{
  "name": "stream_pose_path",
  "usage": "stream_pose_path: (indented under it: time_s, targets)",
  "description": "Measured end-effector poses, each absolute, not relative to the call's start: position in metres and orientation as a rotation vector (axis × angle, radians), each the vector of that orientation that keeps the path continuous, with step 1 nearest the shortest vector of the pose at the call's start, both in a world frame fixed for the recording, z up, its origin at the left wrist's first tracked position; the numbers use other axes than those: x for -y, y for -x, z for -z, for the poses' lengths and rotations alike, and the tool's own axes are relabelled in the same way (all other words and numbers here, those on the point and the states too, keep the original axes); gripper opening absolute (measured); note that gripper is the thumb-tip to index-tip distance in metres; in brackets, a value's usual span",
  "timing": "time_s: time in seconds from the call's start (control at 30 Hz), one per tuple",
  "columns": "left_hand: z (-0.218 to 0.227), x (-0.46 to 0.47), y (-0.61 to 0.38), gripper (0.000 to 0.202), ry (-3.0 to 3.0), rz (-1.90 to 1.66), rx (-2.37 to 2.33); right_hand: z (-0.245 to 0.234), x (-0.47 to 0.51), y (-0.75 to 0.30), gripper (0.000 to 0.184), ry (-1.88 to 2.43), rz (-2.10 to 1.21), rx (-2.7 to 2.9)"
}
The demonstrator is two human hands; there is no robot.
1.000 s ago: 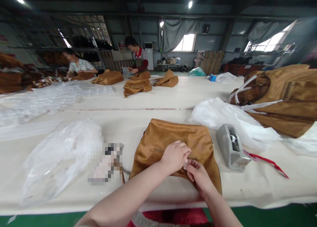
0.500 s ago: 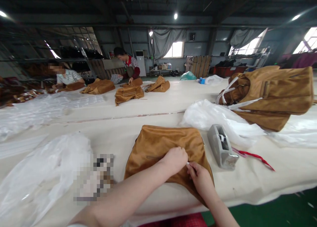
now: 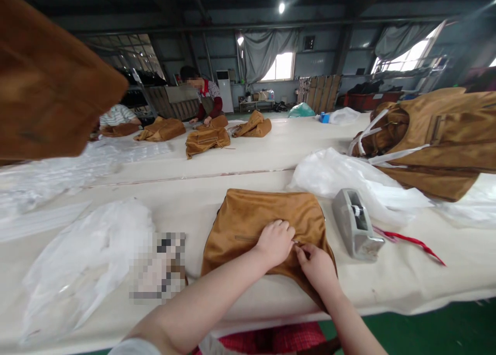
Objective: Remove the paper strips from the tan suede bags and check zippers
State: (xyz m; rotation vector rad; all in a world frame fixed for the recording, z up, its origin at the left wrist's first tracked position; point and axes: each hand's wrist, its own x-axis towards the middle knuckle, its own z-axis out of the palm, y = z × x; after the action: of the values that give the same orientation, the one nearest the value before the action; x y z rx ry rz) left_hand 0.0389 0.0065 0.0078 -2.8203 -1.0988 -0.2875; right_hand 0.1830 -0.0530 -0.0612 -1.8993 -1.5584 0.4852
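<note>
A brown, suede-like bag (image 3: 267,205) lies flat at the table's front edge, with a zipper line (image 3: 245,238) across its face. My left hand (image 3: 276,241) rests on the bag, its fingers curled and pressed into the fabric near the zipper's right end. Right beside it, my right hand (image 3: 315,264) is closed in a pinch on a small pale tab (image 3: 296,242) at that zipper end. The fingertips of both hands nearly meet, and the fingers hide most of the tab.
A grey tape dispenser (image 3: 354,226) stands right of the bag, by a red ribbon (image 3: 416,240). Clear plastic (image 3: 93,251) lies left. A large brown backpack (image 3: 445,138) sits at right. A brown bag (image 3: 50,86) looms close at upper left. Across the table a co-worker (image 3: 209,99) handles bags.
A large brown bag has come into view at upper left, covering part of a co-worker. My view has shifted slightly; both hands stay at the same spot on the bag.
</note>
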Motion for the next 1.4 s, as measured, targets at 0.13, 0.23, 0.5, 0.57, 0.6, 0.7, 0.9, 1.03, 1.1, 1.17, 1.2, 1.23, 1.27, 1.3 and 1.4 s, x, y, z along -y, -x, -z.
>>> stream_pose_path:
  time_s: [0.13, 0.23, 0.5, 0.57, 0.6, 0.7, 0.9, 1.03, 1.1, 1.17, 1.2, 1.23, 1.27, 1.3, 1.4]
  targets:
    - [0.001, -0.003, -0.045, 0.015, 2.778, 0.324, 1.206, 0.063, 0.06, -0.183, 0.023, 1.91, -0.416, 1.634]
    - [0.006, -0.003, -0.054, 0.013, 2.746, 0.352, 1.301, 0.065, 0.063, -0.183, 0.024, 1.909, -0.385, 1.671]
    - [-0.02, 0.001, -0.025, 0.044, 2.861, 0.59, 1.253, 0.058, 0.074, -0.183, 0.023, 1.735, -0.27, 1.727]
    - [-0.021, 0.002, 0.001, 0.057, 2.809, 0.786, 1.271, 0.049, 0.074, -0.181, 0.022, 1.593, -0.124, 1.792]
    - [-0.018, 0.001, 0.013, 0.059, 2.753, 0.858, 1.328, 0.044, 0.072, -0.179, 0.022, 1.532, -0.045, 1.858]
    - [-0.004, -0.004, 0.036, 0.051, 2.636, 0.908, 1.489, 0.034, 0.061, -0.177, 0.025, 1.447, 0.162, 2.125]
    - [0.01, -0.013, 0.037, 0.047, 2.662, 0.852, 1.507, 0.032, 0.04, -0.186, 0.028, 1.369, 0.43, 2.553]
    - [0.009, -0.013, 0.037, 0.046, 2.651, 0.876, 1.506, 0.032, 0.033, -0.19, 0.024, 1.333, 0.558, 2.66]
    - [0.01, -0.013, 0.038, 0.046, 2.661, 0.881, 1.499, 0.031, 0.031, -0.193, 0.024, 1.304, 0.601, 2.706]
    - [0.012, -0.013, 0.04, 0.047, 2.677, 0.883, 1.491, 0.029, 0.031, -0.199, 0.025, 1.273, 0.595, 2.734]
    - [0.013, -0.014, 0.041, 0.047, 2.683, 0.886, 1.485, 0.029, 0.032, -0.204, 0.025, 1.26, 0.579, 2.741]
    - [0.014, -0.014, 0.041, 0.047, 2.687, 0.892, 1.477, 0.028, 0.032, -0.209, 0.026, 1.245, 0.566, 2.747]
    - [0.014, -0.015, 0.042, 0.047, 2.691, 0.898, 1.468, 0.027, 0.033, -0.214, 0.027, 1.228, 0.565, 2.755]
    - [0.014, -0.015, 0.042, 0.047, 2.696, 0.905, 1.456, 0.025, 0.035, -0.219, 0.028, 1.208, 0.572, 2.767]
    - [0.013, -0.015, 0.041, 0.045, 2.711, 0.934, 1.411, 0.018, 0.041, -0.226, 0.031, 1.175, 0.558, 2.789]
